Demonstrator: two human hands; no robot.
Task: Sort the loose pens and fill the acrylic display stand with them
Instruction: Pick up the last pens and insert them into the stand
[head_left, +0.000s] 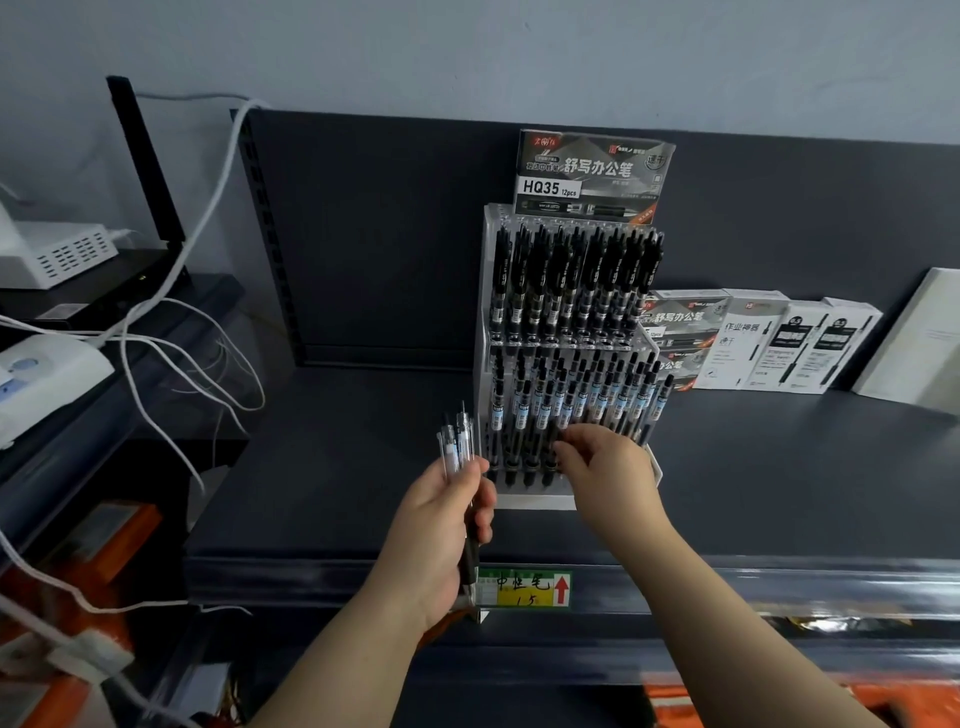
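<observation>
A clear acrylic display stand (485, 291) stands on the dark shelf (332, 467). Its upper tier holds several black pens (571, 280); its lower tier holds several clear pens with blue-white labels (587, 400). My left hand (441, 530) grips a small bundle of clear loose pens (456, 447), tips pointing up, just left of the stand. My right hand (608, 462) reaches into the lower tier, its fingertips pinching a pen (551, 415) in the front rows. Part of the stand's base is hidden behind this hand.
Pen boxes (758, 343) stand right of the stand, with a white booklet (919, 343) farther right. One HQ35 box (592, 174) tops the stand. White cables (171, 338) and devices lie at left. A yellow-green price label (524, 590) marks the shelf's front edge.
</observation>
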